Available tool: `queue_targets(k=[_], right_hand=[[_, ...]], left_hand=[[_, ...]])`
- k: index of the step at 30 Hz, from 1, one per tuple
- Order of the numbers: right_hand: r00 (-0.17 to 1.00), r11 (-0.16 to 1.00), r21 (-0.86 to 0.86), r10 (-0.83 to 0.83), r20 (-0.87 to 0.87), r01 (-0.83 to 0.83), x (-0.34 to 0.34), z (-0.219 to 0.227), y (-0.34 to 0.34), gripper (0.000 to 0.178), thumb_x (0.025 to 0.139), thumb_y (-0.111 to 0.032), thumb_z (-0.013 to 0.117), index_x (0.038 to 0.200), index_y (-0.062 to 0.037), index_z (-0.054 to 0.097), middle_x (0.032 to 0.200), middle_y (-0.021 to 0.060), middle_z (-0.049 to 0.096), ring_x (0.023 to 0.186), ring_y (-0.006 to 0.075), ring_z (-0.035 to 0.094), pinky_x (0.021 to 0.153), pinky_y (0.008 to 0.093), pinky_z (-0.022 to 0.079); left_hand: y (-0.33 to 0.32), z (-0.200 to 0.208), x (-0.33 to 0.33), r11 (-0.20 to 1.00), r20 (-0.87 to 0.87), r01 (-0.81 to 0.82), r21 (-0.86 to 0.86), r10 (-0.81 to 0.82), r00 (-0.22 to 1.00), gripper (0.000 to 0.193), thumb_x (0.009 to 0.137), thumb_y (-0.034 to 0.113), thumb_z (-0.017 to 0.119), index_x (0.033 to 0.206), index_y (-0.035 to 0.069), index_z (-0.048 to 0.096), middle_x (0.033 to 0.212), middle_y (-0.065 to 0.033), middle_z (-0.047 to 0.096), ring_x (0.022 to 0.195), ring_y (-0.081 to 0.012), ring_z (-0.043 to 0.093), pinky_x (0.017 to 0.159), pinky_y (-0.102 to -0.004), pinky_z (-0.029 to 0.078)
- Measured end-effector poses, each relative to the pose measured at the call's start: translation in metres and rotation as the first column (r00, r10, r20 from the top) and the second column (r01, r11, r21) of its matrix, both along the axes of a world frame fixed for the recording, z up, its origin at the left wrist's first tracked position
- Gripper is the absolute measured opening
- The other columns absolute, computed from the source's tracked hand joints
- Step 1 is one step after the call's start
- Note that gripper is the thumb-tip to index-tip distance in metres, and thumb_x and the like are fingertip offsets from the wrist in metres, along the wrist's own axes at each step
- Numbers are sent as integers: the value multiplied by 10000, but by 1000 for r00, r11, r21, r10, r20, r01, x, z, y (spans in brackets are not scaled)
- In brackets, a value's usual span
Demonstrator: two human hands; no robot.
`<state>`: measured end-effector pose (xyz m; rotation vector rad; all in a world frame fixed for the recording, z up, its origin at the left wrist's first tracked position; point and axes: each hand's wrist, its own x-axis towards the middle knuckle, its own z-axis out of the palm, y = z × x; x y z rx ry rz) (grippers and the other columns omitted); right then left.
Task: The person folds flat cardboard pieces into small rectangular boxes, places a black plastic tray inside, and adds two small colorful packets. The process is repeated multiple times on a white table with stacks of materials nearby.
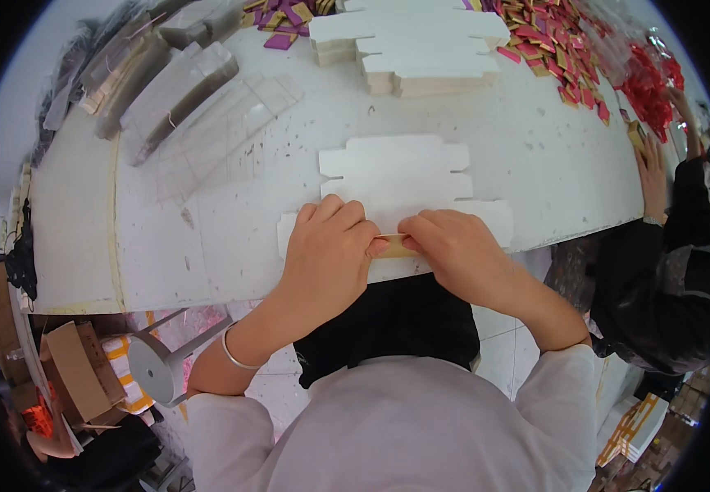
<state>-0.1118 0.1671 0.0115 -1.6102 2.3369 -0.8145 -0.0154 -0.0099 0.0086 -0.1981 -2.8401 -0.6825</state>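
Note:
A flat white carton blank lies on the table in front of me, its printed side down and its tabs spread out. My left hand and my right hand both pinch its near edge, thumbs beneath and fingers on top. Between the thumbs that edge is bent up, and a gold strip of its outer face shows. The fingers of both hands are curled closed on the cardboard. Part of the blank is hidden under the hands.
A stack of white carton blanks stands at the back. Purple packets and pink-and-gold packets lie in heaps behind. Clear plastic sleeves are at the far left. Another person's hand rests at the table's right edge.

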Motion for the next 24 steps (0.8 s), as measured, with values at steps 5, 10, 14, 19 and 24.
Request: queue_targets(k=[5,10,14,19,24], right_hand=[[937,994,111,-40,346,2,-11,13,1,162,850,-23,597,994,7,531,875,132,607,765,258,605,621,358,473],[211,973,-160,123,970,165,8,-2,2,337,917,-56,564,1244,5,509,1028,152,626,903,190,616,800,310,498],[970,948,-313,17,241,61,5,4,30,470,854,-134,650,1288,-27,505,1222,175,574,1092,307,565,944,374,460],[882,970,-38,201,-426,-240,10,-15,67,467,741,-245,720,1141,-34,606,1188,129,594,1073,294,575,911,460,453],[963,978,-182,52,-266,-103,18,-11,45,220,769,-138,670,961,-38,636,900,79,597,912,227,584,826,393,440]], left_hand=[[13,15,12,987,-194,-128,-93,108,975,203,811,192,675,976,78,645,757,-49,507,742,-222,485,664,-338,360],[20,12,28,967,0,-180,182,183,983,337,795,158,681,1114,72,612,829,-67,541,703,-229,546,573,-340,423],[1,9,21,953,69,-238,188,229,971,217,838,100,625,1048,60,588,845,-109,564,713,-311,570,612,-377,455],[-16,22,-5,973,157,-88,214,55,986,309,824,-4,561,1114,82,498,889,-133,608,735,-328,586,643,-390,460],[-25,16,-28,978,95,79,193,-99,991,208,821,-23,557,1004,71,524,870,-102,612,705,-305,577,625,-371,454]])
